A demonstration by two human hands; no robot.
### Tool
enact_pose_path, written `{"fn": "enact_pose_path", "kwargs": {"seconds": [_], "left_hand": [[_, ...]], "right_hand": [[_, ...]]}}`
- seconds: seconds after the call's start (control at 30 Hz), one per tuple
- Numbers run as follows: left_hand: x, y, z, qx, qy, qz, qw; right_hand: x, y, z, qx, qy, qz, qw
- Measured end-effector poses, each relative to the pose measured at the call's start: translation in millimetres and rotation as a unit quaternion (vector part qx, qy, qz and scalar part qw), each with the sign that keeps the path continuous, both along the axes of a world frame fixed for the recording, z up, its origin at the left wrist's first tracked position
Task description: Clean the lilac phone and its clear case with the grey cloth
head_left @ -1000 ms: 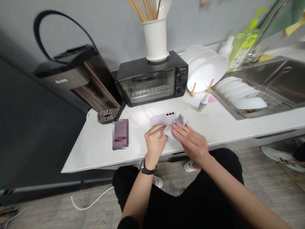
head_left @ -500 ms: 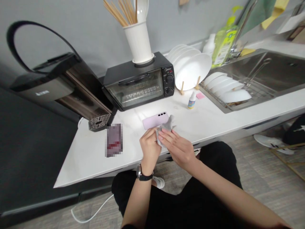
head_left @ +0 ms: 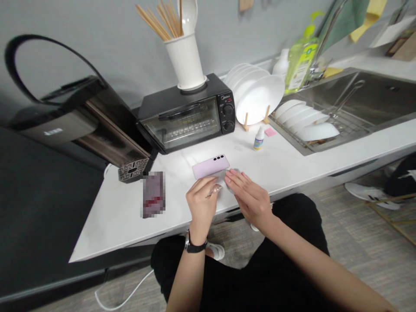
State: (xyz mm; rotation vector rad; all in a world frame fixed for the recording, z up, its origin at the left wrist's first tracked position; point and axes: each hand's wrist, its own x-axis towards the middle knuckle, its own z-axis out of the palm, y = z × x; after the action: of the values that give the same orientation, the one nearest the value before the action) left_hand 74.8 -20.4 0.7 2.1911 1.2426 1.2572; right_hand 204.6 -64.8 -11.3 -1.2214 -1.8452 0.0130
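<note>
Just over the counter's front edge, my left hand is closed on a pair of glasses; one clear lens shows by the thumb, and the rest is hidden by fingers and cloth. A thin grey cloth stretches between the two hands. My right hand presses part of it with fingers held together, around what seems to be the other side of the glasses. Right behind the hands lies a lilac phone, its camera side up. Farther right stands a small white bottle with a blue and yellow label, beside a pink square.
A blurred-out dark phone-like object lies on the white counter at left, before a coffee machine. Behind are a toaster oven, plates in a rack and a soap bottle. At right, bowls stand by the sink.
My right hand has shifted slightly right, away from my left. The cloth is now drawn out between them, and a lens has come into view. The whole view has shifted slightly.
</note>
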Motion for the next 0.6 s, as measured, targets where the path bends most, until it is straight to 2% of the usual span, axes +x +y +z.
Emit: {"fn": "enact_pose_path", "kwargs": {"seconds": [0.27,0.43,0.6], "left_hand": [[-5.5,-0.2,-2.5,-0.017,0.020,0.004,1.000],[-9.2,-4.0,1.8,-0.026,0.018,-0.011,0.999],[-12.8,-4.9,1.8,-0.017,-0.002,-0.006,1.000]], "right_hand": [[-24.6,-6.2,5.6,-0.015,-0.032,0.059,0.998],[-15.6,-5.2,-0.4,-0.010,-0.043,0.079,0.996],[-1.9,2.7,-7.5,-0.008,-0.032,0.039,0.999]]}}
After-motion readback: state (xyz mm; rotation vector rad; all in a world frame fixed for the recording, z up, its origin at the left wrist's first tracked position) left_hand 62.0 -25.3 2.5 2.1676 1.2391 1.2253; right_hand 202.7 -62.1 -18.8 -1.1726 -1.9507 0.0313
